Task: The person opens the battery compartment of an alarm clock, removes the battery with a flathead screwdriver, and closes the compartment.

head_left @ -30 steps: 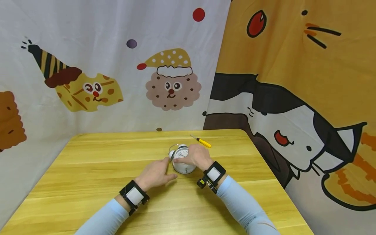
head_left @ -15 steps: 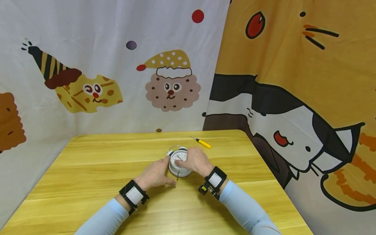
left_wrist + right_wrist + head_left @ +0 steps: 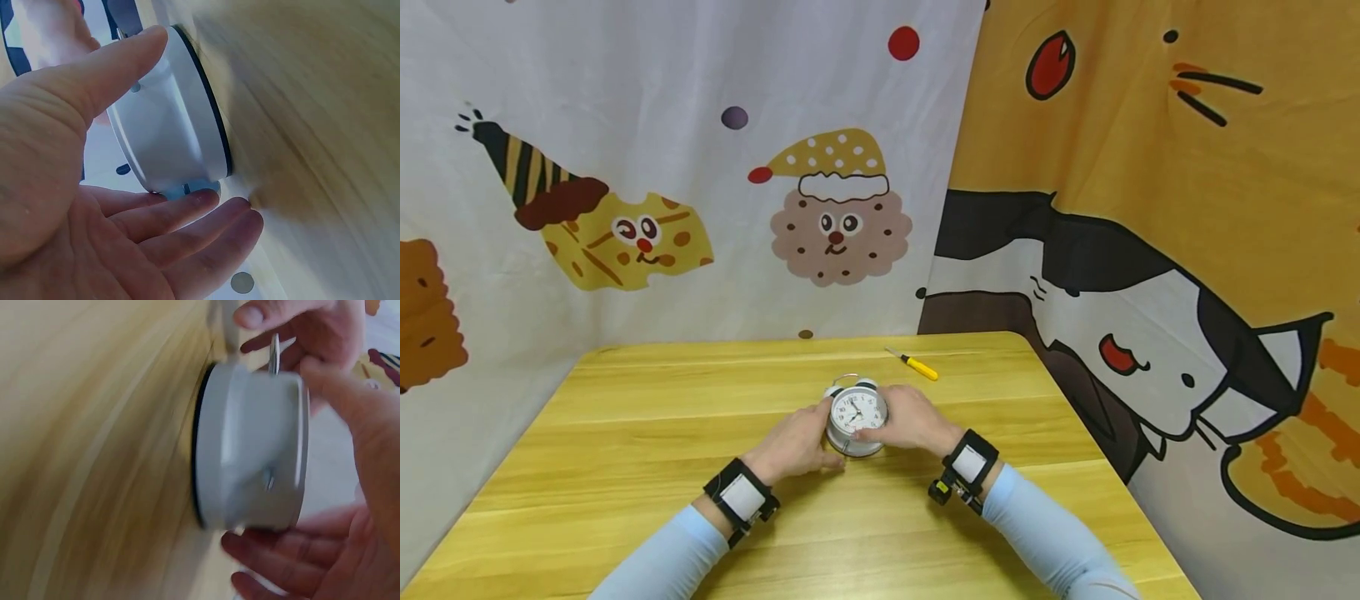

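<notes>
A white twin-bell alarm clock (image 3: 857,407) lies on its back on the table, dial upward, its bells and handle toward the far edge. My right hand (image 3: 916,419) holds the clock's right side, thumb over the lower rim and fingers along its side. At the left side rests my left hand (image 3: 793,444), loosely spread, fingers by the left bell and thumb near the clock's lower edge. Both wrist views show the casing (image 3: 162,134) side-on with its black back edge against the wood. In the right wrist view, the left thumb stands apart from the small metal foot (image 3: 275,355).
A screwdriver (image 3: 921,367) with a yellow handle lies beyond the clock, to the right. The wooden table (image 3: 647,400) ends at a back edge near a white cartoon-printed curtain (image 3: 662,83); an orange one (image 3: 1120,150) hangs at the right.
The clock has shifted slightly toward me and left. My right hand has slid off the dial to its right rim, uncovering the face. My left hand has barely moved.
</notes>
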`<action>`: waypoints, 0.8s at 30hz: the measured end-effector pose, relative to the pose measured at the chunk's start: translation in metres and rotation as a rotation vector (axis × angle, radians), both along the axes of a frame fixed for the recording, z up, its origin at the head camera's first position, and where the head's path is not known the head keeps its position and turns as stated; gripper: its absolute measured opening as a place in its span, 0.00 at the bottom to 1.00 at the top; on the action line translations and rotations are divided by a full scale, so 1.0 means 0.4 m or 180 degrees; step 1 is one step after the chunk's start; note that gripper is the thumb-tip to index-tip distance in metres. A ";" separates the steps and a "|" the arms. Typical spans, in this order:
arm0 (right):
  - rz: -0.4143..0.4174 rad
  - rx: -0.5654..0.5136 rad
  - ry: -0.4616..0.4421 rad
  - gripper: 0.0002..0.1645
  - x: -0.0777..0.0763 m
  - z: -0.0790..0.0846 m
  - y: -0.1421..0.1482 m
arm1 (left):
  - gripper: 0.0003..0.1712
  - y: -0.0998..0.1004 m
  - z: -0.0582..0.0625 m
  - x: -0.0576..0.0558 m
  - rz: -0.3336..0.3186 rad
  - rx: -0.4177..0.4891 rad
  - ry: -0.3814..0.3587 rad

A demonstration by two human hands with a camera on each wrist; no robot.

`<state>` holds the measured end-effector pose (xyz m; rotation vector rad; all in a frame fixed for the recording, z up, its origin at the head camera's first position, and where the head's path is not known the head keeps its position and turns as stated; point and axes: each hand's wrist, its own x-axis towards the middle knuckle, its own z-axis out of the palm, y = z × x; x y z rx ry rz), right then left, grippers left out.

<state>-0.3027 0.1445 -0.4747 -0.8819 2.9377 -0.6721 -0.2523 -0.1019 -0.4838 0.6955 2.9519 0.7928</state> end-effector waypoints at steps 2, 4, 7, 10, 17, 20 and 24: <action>0.0229 0.0017 -0.0025 0.49 -0.005 -0.002 0.021 | 0.60 -0.002 -0.002 -0.001 -0.0009 0.0043 -0.0009; 0.0419 0.0061 -0.0010 0.57 -0.012 -0.005 0.039 | 0.61 -0.003 -0.003 -0.002 -0.0014 0.0078 -0.0031; 0.0629 0.0172 0.0071 0.65 -0.021 -0.008 0.061 | 0.62 -0.004 -0.005 -0.006 -0.0015 0.0115 -0.0048; 0.0735 0.0252 0.0149 0.66 -0.031 -0.013 0.073 | 0.62 -0.005 -0.007 -0.012 -0.0031 0.0150 -0.0056; 0.0762 0.0391 0.0310 0.61 -0.043 -0.032 0.094 | 0.59 -0.010 -0.015 -0.021 -0.0091 0.0281 -0.0067; 0.0783 0.0408 0.0408 0.60 -0.044 -0.040 0.099 | 0.58 -0.012 -0.020 -0.022 -0.0101 0.0306 -0.0038; 0.0835 0.0351 0.0547 0.58 -0.042 -0.048 0.100 | 0.55 -0.011 -0.020 -0.025 -0.0125 0.0333 0.0026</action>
